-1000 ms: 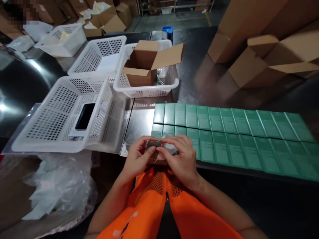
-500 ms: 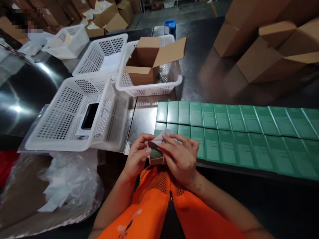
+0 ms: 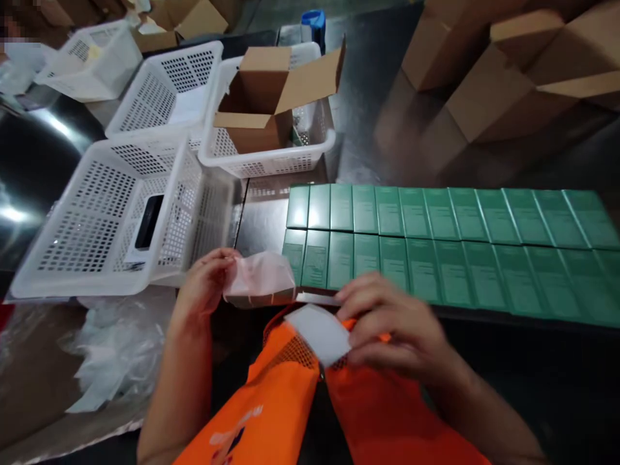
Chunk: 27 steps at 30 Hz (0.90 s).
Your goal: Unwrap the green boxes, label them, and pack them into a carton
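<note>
My left hand (image 3: 208,274) is closed, pinching a thin, pale translucent sheet (image 3: 261,274) by its left edge. The sheet is blurred by motion and spreads toward the front row of green boxes (image 3: 316,258). In front of my orange vest, the curled fingers of my right hand (image 3: 387,323) grip a small white piece of paper (image 3: 320,332). A narrow white strip (image 3: 317,298) lies at the tips of the same fingers; whether it joins the paper I cannot tell. The green boxes stand in two tight rows along the table's near edge.
White perforated baskets stand at left; the nearest basket (image 3: 87,284) contains a black phone (image 3: 149,223). An open carton (image 3: 256,135) sits in another. Crumpled clear plastic (image 3: 116,349) lies lower left. Large cartons (image 3: 489,97) are at back right, and a blue-topped container (image 3: 313,26) stands behind.
My hands have moved apart, left hand leftward with the translucent sheet, right hand rightward with the white paper. The small box seen between them before is no longer plainly visible. The view has shifted slightly.
</note>
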Motion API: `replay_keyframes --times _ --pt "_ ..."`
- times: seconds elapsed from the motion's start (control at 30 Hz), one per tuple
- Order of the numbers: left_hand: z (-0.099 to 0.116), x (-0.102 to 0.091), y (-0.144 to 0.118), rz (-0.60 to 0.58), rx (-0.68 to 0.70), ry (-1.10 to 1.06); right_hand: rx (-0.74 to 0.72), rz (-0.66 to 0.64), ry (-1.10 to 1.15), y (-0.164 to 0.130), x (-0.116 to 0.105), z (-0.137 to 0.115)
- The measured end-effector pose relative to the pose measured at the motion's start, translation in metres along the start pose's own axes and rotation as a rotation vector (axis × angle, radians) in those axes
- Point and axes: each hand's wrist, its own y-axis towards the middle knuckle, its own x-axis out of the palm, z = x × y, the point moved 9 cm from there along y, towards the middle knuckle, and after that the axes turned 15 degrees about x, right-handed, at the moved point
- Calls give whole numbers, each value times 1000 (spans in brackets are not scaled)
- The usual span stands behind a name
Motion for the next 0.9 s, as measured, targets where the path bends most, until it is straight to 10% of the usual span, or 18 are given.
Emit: replay_keyframes --times 0.13,0.27,0.6,0.9 --pt "5 34 -7 -223 31 218 401 315 -43 12 -57 59" --pt "1 101 -33 -549 119 300 687 219 41 22 -56 112" --pt "-19 152 -46 -773 126 472 772 171 151 25 -41 143" --pt "-35 163 -44 -759 89 580 725 272 -283 23 -38 151"
